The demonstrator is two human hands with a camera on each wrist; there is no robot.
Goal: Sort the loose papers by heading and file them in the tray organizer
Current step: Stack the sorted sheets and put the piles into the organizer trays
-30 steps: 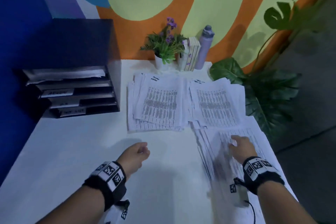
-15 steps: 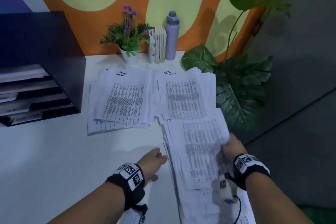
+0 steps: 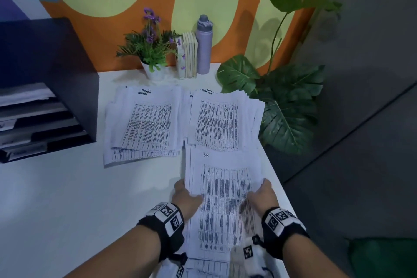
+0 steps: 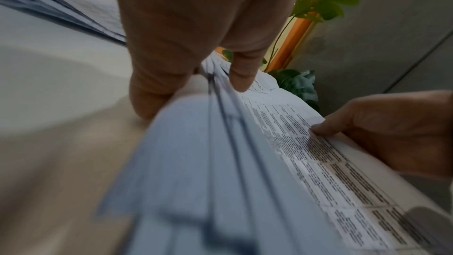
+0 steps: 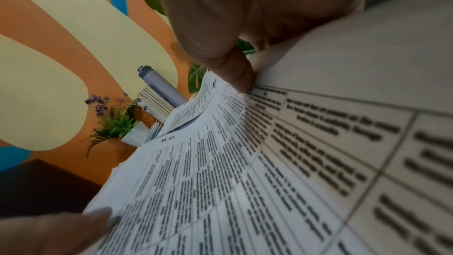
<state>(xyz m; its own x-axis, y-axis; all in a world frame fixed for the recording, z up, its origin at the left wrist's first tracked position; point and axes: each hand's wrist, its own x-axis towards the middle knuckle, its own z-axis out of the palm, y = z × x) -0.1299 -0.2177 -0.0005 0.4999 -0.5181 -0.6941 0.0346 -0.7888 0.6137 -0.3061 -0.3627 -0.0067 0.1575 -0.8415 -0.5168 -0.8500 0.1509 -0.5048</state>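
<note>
A stack of printed sheets headed HR (image 3: 225,189) lies near the table's right front edge. My left hand (image 3: 185,196) grips its left edge, thumb on top (image 4: 241,73) and fingers underneath. My right hand (image 3: 262,195) grips its right edge with the thumb (image 5: 235,71) pressing the top sheet. Behind it lie two more piles: one headed ADMIN (image 3: 146,124) and one with a two-line heading (image 3: 220,122). The black tray organizer (image 3: 45,106) stands at the left, with papers in its top slot.
A potted purple flower (image 3: 150,47), a row of books (image 3: 188,56) and a lilac bottle (image 3: 203,45) stand at the back wall. A large leafy plant (image 3: 282,106) hangs over the table's right edge. The white table (image 3: 67,198) stretches left of the stack.
My left hand moved right from the bare table to the HR stack's left edge. My right hand shifted to the right edge. The fanned sheets are now squared into one stack.
</note>
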